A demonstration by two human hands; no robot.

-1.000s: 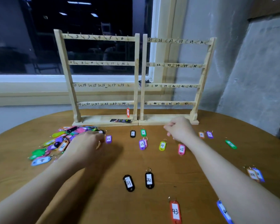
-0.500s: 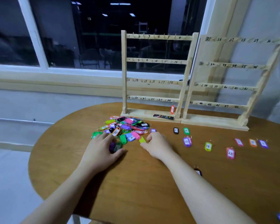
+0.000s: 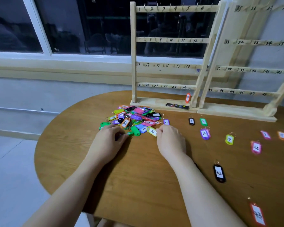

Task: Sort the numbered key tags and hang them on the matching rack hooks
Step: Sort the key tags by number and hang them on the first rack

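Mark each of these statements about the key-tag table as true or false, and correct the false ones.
1. An orange tag hangs from the bottom rail of the left rack. True.
2. The black tag marked 32 lies inside the pile of tags. False: it lies alone on the table, right of the right forearm.
3. The left hand pinches a green tag at the near edge of the pile. True.
4. The top rail of the left rack is full of tags. False: its hooks 1 to 6 are bare.
5. The right hand touches the yellow tag at the pile's edge. True.
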